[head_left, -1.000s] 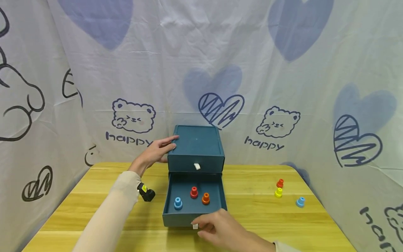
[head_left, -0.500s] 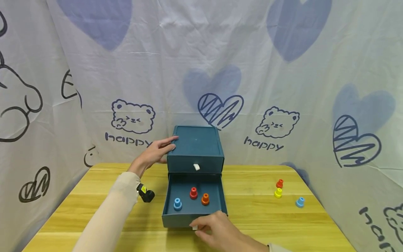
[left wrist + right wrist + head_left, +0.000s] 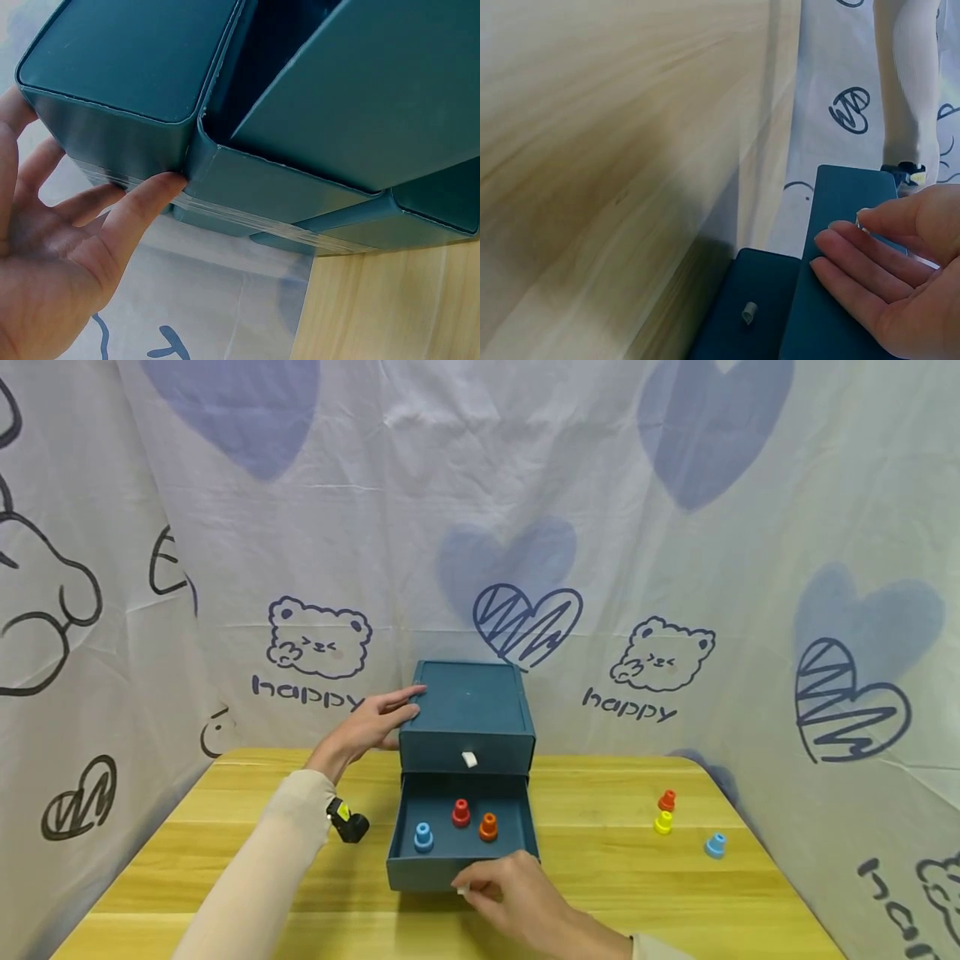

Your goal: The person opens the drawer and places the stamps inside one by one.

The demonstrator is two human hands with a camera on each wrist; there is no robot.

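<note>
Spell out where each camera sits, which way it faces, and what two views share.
Head: on the person's head, facing forward and down at the cabinet and open drawer; left hand, right hand and both sleeves show.
Left wrist: worn there, facing the cabinet's side; the left hand shows.
Right wrist: worn there, facing the drawer's front; right hand and left sleeve show.
Head and right wrist share the right hand on the drawer's pull.
</note>
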